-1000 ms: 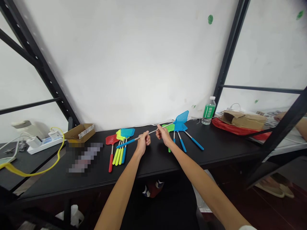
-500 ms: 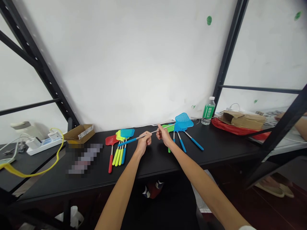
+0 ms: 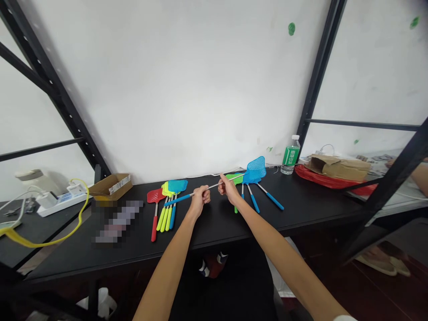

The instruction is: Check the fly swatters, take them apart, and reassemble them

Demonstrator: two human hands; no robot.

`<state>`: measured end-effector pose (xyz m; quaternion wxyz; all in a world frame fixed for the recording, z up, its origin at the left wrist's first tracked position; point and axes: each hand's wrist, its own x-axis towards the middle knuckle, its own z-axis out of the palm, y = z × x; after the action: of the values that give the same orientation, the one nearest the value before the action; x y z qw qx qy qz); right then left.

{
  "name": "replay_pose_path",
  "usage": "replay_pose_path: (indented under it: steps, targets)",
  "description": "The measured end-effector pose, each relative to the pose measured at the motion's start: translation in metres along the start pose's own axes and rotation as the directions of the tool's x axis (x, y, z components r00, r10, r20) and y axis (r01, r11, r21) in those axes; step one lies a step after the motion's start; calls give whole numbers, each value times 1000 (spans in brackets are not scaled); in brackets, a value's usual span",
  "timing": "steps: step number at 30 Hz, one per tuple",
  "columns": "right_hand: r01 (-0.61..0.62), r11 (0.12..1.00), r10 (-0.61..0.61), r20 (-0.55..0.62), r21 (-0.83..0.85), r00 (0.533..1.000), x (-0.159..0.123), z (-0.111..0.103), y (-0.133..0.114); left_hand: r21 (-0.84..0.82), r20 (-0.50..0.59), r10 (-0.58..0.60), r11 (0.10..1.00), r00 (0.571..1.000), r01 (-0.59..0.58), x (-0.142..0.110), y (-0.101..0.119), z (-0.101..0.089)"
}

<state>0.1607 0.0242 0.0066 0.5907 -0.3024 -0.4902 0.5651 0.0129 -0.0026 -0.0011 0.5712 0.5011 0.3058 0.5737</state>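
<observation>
Both my hands hold one blue fly swatter (image 3: pixel 256 164) above the black table (image 3: pixel 214 232). My left hand (image 3: pixel 199 199) is closed on its thin metal rod near the blue handle, which sticks out to the left. My right hand (image 3: pixel 228 188) pinches the same rod further along, toward the mesh head at the upper right. A row of finished swatters (image 3: pixel 165 203), red, yellow-green and blue, lies to the left of my hands. Another small group of swatters (image 3: pixel 249 191), blue and green, lies just right of my right hand.
A green-labelled water bottle (image 3: pixel 291 155) stands at the back right, beside a cardboard box on red cloth (image 3: pixel 337 171). An open small carton (image 3: pixel 110 186) and a power strip with yellow cable (image 3: pixel 58 203) sit at the left. Black shelf posts frame both sides. Another person's arm (image 3: pixel 419 174) shows at far right.
The swatter's mesh head has twisted and tilted between frames while the rod stayed between my hands. Neither hand has shifted much.
</observation>
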Motion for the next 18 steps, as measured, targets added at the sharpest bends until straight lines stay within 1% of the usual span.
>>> replay_pose_path:
  steps: [6, 10, 13, 18]
  targets:
    - [6, 998, -7, 6, 58, 1000, 1, 3, -1, -9, -19, 9, 1000, 1000, -9, -1, 4, 2]
    - [26, 996, -20, -72, 80, 997, 5, 3, 0, -1, -43, 15, 1000, 999, -15, 0, 5, 3]
    - [36, 996, -28, -103, 77, 994, 8, 2, 0, 8, -58, 16, 1000, 998, -15, 2, 6, 1]
    - [53, 996, -41, -161, 72, 986, 11, -5, -2, 2, -108, 38, 999, 993, -38, 3, 10, -9]
